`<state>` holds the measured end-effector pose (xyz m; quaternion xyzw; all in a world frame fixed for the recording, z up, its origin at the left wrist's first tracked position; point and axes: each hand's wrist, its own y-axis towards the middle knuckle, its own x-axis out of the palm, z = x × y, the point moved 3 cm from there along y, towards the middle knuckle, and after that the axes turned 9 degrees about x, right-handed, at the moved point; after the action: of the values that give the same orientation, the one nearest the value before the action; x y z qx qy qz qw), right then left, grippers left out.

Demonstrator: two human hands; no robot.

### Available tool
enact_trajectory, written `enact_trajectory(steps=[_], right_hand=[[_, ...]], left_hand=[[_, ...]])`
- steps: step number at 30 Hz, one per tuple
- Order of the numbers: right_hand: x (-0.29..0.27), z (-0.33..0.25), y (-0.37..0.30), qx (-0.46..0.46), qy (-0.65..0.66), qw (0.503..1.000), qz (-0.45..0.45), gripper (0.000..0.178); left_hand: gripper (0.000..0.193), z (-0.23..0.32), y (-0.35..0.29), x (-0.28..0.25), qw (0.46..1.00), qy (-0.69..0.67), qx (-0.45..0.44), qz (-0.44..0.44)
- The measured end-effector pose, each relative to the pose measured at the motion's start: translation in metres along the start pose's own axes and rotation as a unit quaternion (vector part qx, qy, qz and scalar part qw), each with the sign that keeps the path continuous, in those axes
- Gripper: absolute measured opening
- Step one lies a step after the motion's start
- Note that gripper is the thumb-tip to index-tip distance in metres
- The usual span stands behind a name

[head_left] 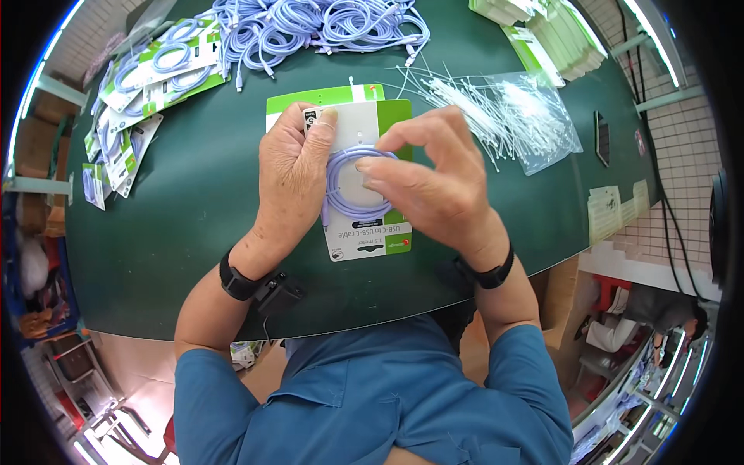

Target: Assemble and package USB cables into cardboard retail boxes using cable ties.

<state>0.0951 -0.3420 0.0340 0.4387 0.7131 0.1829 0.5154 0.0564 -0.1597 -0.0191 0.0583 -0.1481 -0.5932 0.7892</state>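
Observation:
A coiled lavender cable point(358, 211) lies against a white and green backing card point(349, 242), which is upside down to me. My left hand point(294, 167) is closed on the card's left side, thumb pressed on top near the far end. Over the right side of the coil, my right hand point(438, 174) has thumb and forefinger bent toward each other at the cable. Whether anything thin is between those fingertips is too small to make out. Another green and white card point(283, 105) shows beneath, past the left hand.
A heap of loose lavender cables point(325, 27) lies at the far side. Carded cables point(132, 116) pile up at far left. White cable ties point(496, 112) spill from a clear bag point(554, 132). Stacked cards point(558, 39) and a phone point(602, 139) are at right. Another person point(659, 314) sits beyond.

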Motion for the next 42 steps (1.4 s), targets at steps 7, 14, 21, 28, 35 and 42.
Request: enact_trajectory(steps=[7, 14, 21, 28, 35, 42], right_hand=[[0.02, 0.002, -0.013, -0.027, -0.058, 0.998, 0.016, 0.031], [0.017, 0.004, -0.014, -0.012, -0.005, 0.995, 0.099, 0.029], [0.011, 0.014, -0.014, 0.008, -0.003, 0.993, 0.116, 0.027], [0.012, 0.01, -0.013, -0.008, 0.009, 0.994, 0.105, 0.026], [0.011, -0.01, -0.017, -0.018, 0.036, 0.996, 0.082, 0.023], [0.01, -0.008, -0.018, 0.007, 0.162, 0.985, 0.064, 0.021]], left_hand=[[0.022, 0.004, -0.006, 0.005, 0.999, -0.047, 0.011, -0.013], [0.026, 0.015, -0.01, 0.01, 0.994, -0.078, 0.018, -0.068], [0.037, 0.026, -0.007, 0.015, 0.989, -0.063, 0.002, -0.137], [0.038, 0.017, -0.009, 0.013, 0.991, -0.085, -0.034, -0.096], [0.035, 0.017, -0.005, 0.01, 0.991, -0.116, -0.034, -0.064], [0.035, 0.019, -0.005, 0.009, 0.992, -0.11, -0.024, -0.054]])
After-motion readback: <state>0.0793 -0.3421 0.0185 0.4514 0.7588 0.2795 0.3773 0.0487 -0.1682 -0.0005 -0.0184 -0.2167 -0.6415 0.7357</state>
